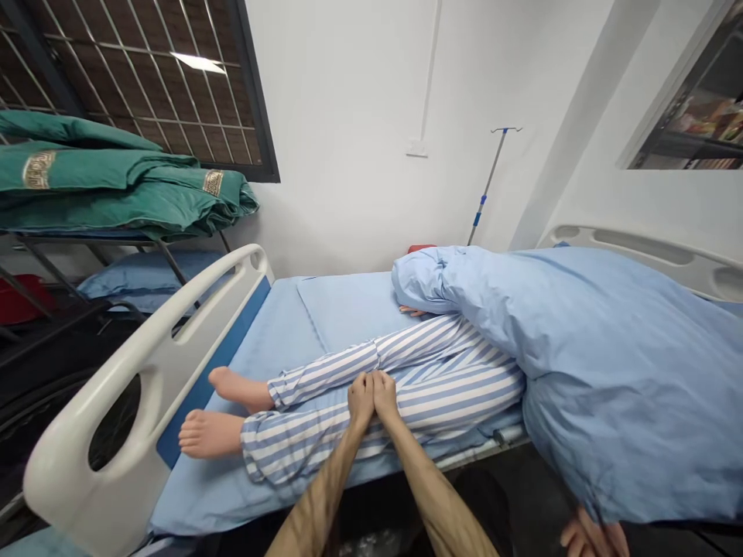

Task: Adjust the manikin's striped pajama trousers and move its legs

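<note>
The left hand (361,401) and the right hand (384,394) lie side by side, palms down, fingers together and fingertips touching, a narrow pose. They rest on the near leg of the blue-and-white striped pyjama trousers (342,437), just beside the other leg. Neither is visibly closed round anything, though I cannot tell whether they are pressing or gripping the cloth.

Both trouser legs run down the bed toward the footboard (133,363), and two bare feet (209,433) stick out of the cuffs close to it, one just beyond the other. The figure's upper body is under a bunched blue duvet (609,371) that spills over the near side of the bed, and a few fingers (412,311) show at its far edge, on the pale blue sheet (348,309).

Low at the bottom right, below the duvet, is another hand (592,538), whose owner is out of view.

Past the footboard, green quilts (116,186) are stacked on a metal rack (81,241) above a blue pillow (145,282), under a grilled window (174,85). An IV pole (491,186) stands against the far wall — beyond the bed's head end.
</note>
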A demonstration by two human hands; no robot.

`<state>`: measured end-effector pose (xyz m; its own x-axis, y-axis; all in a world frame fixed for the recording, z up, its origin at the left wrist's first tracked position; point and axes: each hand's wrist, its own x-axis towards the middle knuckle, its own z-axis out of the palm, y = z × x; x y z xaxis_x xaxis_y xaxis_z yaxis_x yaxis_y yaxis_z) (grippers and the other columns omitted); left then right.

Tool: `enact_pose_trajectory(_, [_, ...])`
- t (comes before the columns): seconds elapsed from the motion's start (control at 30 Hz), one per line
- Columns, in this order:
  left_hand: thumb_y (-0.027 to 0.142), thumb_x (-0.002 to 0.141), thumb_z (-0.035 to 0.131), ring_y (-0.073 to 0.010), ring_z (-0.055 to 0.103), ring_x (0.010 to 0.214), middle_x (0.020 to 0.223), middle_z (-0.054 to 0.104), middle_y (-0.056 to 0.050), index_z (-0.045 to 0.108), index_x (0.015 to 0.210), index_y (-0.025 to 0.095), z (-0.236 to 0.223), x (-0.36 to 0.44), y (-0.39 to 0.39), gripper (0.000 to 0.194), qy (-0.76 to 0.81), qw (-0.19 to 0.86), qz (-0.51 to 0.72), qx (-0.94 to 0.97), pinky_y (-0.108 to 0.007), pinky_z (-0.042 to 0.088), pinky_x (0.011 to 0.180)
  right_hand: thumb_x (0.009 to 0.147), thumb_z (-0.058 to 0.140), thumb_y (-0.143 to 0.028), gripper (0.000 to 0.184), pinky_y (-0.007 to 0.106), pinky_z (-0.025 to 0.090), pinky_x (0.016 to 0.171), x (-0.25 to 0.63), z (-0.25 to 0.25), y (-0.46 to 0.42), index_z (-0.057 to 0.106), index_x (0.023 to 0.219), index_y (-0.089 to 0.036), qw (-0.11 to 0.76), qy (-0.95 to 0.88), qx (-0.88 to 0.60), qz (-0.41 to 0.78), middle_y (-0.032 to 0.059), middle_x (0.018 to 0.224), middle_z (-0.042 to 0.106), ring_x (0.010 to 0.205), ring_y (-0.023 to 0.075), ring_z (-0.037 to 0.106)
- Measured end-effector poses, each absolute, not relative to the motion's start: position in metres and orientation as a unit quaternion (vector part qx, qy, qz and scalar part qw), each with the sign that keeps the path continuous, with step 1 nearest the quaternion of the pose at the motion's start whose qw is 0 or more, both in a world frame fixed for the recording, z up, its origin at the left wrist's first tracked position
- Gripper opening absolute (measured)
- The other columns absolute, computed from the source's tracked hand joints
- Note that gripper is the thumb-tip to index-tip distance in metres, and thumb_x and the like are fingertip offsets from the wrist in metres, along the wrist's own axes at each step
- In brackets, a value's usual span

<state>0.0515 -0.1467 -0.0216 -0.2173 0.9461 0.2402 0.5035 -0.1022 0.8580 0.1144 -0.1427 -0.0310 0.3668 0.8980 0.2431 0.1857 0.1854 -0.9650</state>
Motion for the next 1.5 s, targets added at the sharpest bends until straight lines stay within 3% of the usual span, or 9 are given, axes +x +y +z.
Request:
enact_pose_trajectory(0.17, [0.032,0.084,0.041,-0.0126,0.041,0.055,0.053,0.047,0.002,0.038,0.055,0.022,-0.022,0.051,-0.145,0.032,0.598,0.296,0.464,0.583,-0.027,0.027,0.059,0.089,0.041,-0.045,0.042,0.026,0.027,0.056,0.134,-0.013,-0.146,0.042,0.055,-0.021,0.55,-0.559,-0.584,0.212,-0.0017,0.05,0.047,0.052,0.0133,0.042])
enact_pose_trajectory(0.43, [0.041,0.081,0.044,-0.0114,0.038,0.054,0.051,0.043,0.003,0.038,0.054,0.022,-0.031,0.05,-0.145,0.034,0.578,0.322,0.508,0.551,-0.026,0.028,0.058,0.095,0.034,-0.037,0.039,0.029,0.022,0.057,0.132,-0.046,-0.152,0.053,0.065,-0.021,0.441,-0.599,-0.654,0.139,0.0054,0.06,0.061,0.056,0.017,0.053])
enact_pose_trajectory(0.73, [0.045,0.078,0.048,-0.0101,0.031,0.052,0.05,0.03,0.006,0.029,0.054,0.024,0.009,0.073,-0.132,0.037,0.508,0.401,0.589,0.484,-0.025,0.029,0.053,0.093,0.029,-0.048,0.045,0.026,0.03,0.056,0.138,-0.046,-0.146,0.042,0.058,-0.023,0.533,-0.549,-0.614,0.194,0.0026,0.055,0.056,0.055,0.0177,0.053])
enact_pose_trajectory(0.93, [0.038,0.081,0.045,-0.0126,0.039,0.054,0.05,0.044,0.002,0.038,0.052,0.022,-0.015,0.075,-0.137,0.033,0.578,0.343,0.525,0.522,-0.027,0.029,0.057,0.089,0.03,-0.047,0.041,0.026,0.035,0.057,0.139,-0.042,-0.143,0.04,0.057,-0.023,0.563,-0.523,-0.604,0.211,0.0031,0.056,0.057,0.057,0.0176,0.052])
enact_pose_trajectory(1.2, [0.03,0.085,0.042,-0.0124,0.038,0.058,0.053,0.044,0.002,0.038,0.054,0.02,-0.021,0.08,-0.138,0.032,0.609,0.291,0.425,0.603,-0.027,0.024,0.061,0.094,0.034,-0.043,0.044,0.026,0.026,0.055,0.179,-0.004,-0.152,0.038,0.056,-0.022,0.522,-0.571,-0.618,0.142,-0.0011,0.051,0.047,0.051,0.0127,0.042])
enact_pose_trajectory(1.37, [0.029,0.084,0.043,-0.0125,0.037,0.059,0.053,0.04,0.002,0.038,0.054,0.02,-0.026,0.08,-0.136,0.032,0.598,0.28,0.415,0.626,-0.028,0.023,0.062,0.094,0.031,-0.038,0.04,0.03,0.019,0.056,0.203,-0.024,-0.159,0.038,0.057,-0.023,0.475,-0.551,-0.682,0.077,0.001,0.049,0.045,0.05,0.0149,0.042])
enact_pose_trajectory(1.5, [0.028,0.081,0.045,-0.0126,0.037,0.057,0.05,0.038,0.002,0.038,0.049,0.02,-0.018,0.083,-0.128,0.033,0.583,0.315,0.425,0.616,-0.028,0.023,0.06,0.094,0.031,-0.039,0.041,0.03,0.02,0.056,0.204,-0.032,-0.157,0.035,0.056,-0.023,0.491,-0.534,-0.682,0.091,0.0018,0.049,0.046,0.05,0.0161,0.044])
